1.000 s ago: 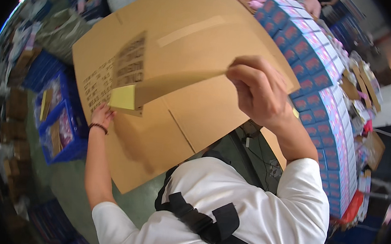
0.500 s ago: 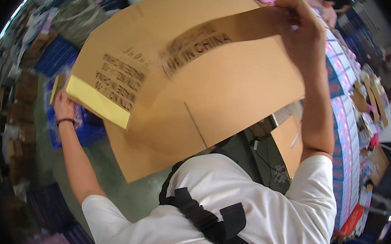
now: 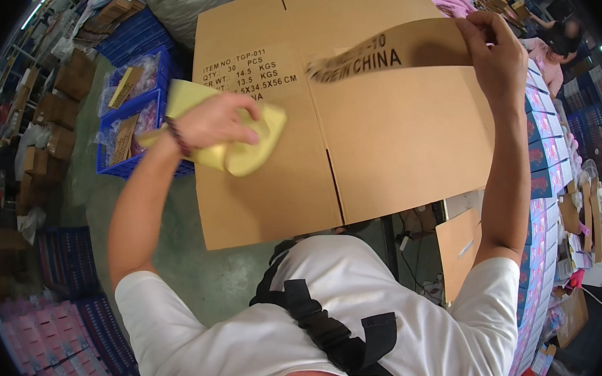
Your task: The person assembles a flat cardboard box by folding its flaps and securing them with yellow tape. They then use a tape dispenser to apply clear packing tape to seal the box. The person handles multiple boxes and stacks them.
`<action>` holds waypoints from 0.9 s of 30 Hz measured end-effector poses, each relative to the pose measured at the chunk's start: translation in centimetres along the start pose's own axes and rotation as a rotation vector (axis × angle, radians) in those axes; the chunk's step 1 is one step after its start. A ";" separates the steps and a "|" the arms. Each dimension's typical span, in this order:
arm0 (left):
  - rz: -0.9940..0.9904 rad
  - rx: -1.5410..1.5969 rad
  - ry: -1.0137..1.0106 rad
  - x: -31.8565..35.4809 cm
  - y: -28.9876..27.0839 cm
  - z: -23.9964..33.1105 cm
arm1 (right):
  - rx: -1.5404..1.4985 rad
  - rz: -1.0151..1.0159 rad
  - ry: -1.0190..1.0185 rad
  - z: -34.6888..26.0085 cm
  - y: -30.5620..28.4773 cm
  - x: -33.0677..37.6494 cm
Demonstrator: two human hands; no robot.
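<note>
Head view: flattened cardboard box (image 3: 390, 146) held up ahead of the chest. Right hand (image 3: 495, 51) pinches a strip of brown tape (image 3: 399, 50) peeling off its top edge. Left hand (image 3: 214, 119), fingers closed, presses a yellow cloth (image 3: 250, 151) against the printed panel.

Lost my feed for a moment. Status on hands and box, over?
Left hand grips yellow backing against flat box. Right hand holds tape strip peeled up at top. Nothing in the way.
</note>
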State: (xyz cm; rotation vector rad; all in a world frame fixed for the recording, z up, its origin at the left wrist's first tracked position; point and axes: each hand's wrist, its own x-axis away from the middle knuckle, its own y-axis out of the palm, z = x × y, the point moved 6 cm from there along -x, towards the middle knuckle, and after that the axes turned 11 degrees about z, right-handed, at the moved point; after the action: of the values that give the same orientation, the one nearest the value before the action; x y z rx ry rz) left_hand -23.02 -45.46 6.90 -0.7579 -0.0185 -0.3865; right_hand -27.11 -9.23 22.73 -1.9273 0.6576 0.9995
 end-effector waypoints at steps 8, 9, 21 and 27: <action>-0.246 0.374 0.070 -2.5 9.3 1.6 | -0.023 0.041 -0.062 0.3 -1.9 1.1; -0.271 0.489 0.032 -2.8 9.8 1.4 | -0.040 0.053 -0.073 0.4 -2.2 1.2; -0.056 0.468 0.091 -2.5 14.3 0.1 | -0.096 -0.003 -0.049 0.5 -2.5 2.6; -0.051 0.756 -0.001 -2.7 12.9 -0.3 | -0.124 0.018 -0.141 -0.4 -2.5 2.9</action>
State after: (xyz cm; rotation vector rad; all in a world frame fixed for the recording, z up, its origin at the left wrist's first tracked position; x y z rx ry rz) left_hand -21.05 -36.22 -2.34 -0.0104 -0.1762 -0.3899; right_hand -23.52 -8.51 21.57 -1.9393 0.5441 1.1995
